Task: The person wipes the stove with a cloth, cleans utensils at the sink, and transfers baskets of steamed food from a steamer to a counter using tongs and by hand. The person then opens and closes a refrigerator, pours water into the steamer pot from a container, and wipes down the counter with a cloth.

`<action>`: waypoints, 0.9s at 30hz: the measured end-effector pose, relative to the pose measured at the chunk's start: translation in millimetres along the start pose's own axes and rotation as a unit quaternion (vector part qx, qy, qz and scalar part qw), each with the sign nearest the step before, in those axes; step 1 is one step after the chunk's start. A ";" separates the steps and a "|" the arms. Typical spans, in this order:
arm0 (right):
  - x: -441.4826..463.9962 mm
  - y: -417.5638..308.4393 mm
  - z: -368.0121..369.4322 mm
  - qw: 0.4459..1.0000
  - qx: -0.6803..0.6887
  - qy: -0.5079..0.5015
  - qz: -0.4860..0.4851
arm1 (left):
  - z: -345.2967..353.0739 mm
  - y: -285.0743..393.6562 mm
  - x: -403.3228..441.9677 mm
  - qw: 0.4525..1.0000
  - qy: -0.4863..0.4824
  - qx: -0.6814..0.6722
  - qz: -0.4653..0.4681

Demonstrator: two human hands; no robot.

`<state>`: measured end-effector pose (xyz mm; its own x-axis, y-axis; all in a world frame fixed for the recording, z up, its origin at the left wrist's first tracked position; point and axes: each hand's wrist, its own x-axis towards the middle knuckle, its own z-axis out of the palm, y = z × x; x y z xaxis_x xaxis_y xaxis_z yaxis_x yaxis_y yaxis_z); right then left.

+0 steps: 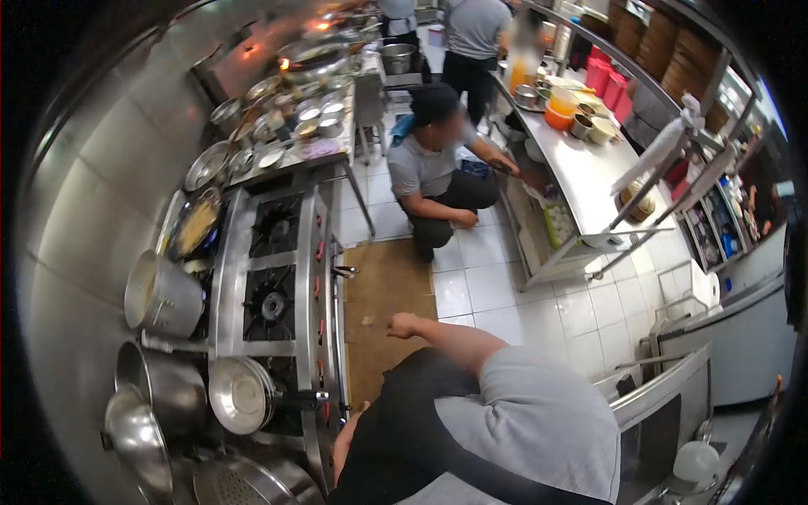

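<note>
If the left hand (346, 439) (can't tell its fingers) bumps that long black handle (297, 401), the round silver metal pans (234, 394) atop the long grey steel stove (227, 295) could slide imo; right hand (403, 326) looks balled up.

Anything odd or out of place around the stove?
No damage stands out. Oddest is a brown sheet covering floor tiles beside the stove, with a small pale scrap on it. It looks loose, so perhaps a trip risk.

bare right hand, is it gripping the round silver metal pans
No, the bare right hand shows against the brown floor mat, apart from the round silver metal pans on the steel gas stove.
</note>
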<state>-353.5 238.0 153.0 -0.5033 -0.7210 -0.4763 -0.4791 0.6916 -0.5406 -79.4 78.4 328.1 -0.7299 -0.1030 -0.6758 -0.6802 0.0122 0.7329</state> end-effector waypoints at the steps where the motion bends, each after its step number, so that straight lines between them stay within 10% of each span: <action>1: -17.1 -19.0 -16.6 0.998 0.053 0.027 0.018 | 3.1 11.2 7.9 1.000 -0.008 0.010 -0.002; 8: -80.1 74.4 42.0 0.986 0.125 0.096 0.057 | 19.7 57.0 118.7 0.962 -0.249 0.094 -0.058; 14: -232.4 214.4 174.7 0.857 0.160 0.181 0.456 | 65.4 21.8 196.6 0.886 -0.296 0.334 0.123; 27: -431.8 23.7 199.8 0.614 0.288 0.448 0.582 | 88.9 -27.3 298.8 0.665 -0.534 0.511 0.106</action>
<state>-3.8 557.0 207.2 -0.5805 0.7404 -0.3388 0.7850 0.3985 -0.4743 -285.0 135.7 99.1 -0.0763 0.7678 -0.6361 0.1543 0.6394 0.7533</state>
